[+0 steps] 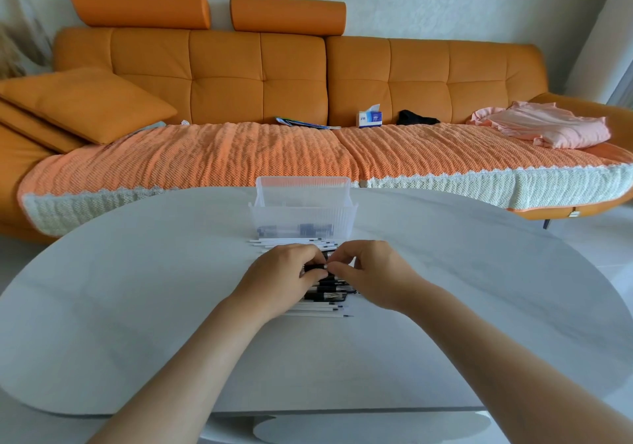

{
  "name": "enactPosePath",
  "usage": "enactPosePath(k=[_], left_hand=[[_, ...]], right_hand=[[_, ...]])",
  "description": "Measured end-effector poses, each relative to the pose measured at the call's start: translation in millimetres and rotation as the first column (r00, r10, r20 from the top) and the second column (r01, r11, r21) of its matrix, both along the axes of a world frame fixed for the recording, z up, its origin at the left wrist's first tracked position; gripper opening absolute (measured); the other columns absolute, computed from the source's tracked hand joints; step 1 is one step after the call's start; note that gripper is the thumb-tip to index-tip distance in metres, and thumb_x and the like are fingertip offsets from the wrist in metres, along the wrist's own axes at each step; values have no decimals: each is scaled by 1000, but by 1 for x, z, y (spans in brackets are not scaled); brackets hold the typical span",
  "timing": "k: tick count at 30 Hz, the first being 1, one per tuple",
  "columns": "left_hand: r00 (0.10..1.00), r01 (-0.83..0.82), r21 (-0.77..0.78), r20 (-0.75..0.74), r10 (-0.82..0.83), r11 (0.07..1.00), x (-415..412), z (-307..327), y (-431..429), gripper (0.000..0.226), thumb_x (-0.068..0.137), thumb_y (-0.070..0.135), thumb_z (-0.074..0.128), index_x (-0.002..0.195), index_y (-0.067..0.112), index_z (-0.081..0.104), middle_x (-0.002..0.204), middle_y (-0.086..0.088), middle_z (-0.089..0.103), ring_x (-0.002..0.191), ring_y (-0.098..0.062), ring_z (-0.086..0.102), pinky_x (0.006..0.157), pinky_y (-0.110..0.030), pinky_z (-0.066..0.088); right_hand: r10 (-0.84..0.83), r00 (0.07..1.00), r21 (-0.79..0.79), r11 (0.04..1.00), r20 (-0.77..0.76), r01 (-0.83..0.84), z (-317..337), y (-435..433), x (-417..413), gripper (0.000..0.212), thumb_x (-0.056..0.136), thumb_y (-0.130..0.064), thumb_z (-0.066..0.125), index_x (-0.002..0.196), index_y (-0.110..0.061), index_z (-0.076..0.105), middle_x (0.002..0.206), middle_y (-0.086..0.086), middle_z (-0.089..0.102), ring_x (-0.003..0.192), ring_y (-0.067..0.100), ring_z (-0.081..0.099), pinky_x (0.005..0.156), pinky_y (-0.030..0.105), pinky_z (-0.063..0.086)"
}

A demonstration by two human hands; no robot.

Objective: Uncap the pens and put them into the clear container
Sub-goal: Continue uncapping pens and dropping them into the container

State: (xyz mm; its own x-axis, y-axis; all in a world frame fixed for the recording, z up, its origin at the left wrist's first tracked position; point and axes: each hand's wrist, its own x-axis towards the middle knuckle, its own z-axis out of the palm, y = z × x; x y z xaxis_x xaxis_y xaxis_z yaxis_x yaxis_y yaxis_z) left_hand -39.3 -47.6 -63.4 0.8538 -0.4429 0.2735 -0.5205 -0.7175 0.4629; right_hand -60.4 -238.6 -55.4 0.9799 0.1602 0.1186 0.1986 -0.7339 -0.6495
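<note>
Here left hand (279,281) and right hand (371,272) both pinch black pen (315,267) over pen pile (325,301).

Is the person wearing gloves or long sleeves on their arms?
No. The left hand and the right hand are bare, with no gloves. Both forearms are uncovered as far as the picture shows, so no sleeves appear. No rings, watch or bracelets show either.

Both bare forearms reach forward, converging at centre. Left hand (286,277) and right hand (368,272) are knuckles-up, fingers curled in. Thumb and fingertips of each pinch toward the other, nearly touching; each hand closed on something small and dark between them.
</note>
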Motion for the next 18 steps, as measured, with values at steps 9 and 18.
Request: enactPosePath(k=[9,18], left_hand=[[998,14,26,58,-15,1000,0,2,0,16,89,46,62,99,35,67,89,15,66,79,-6,56,68,-27,47],[992,43,38,120,-48,998,1,3,-1,15,87,48,64,98,38,66,87,18,65,74,-3,53,59,-16,35]], right_hand=[[52,996,-168,985,77,-38,8,-9,-1,4,87,-41,68,88,-38,65,89,-19,64,68,-10,54,61,18,38],[71,997,-171,983,16,-67,5,-15,-3,9,90,-45,63,94,-38,66,91,-21,65,70,-9,56,61,16,39]])
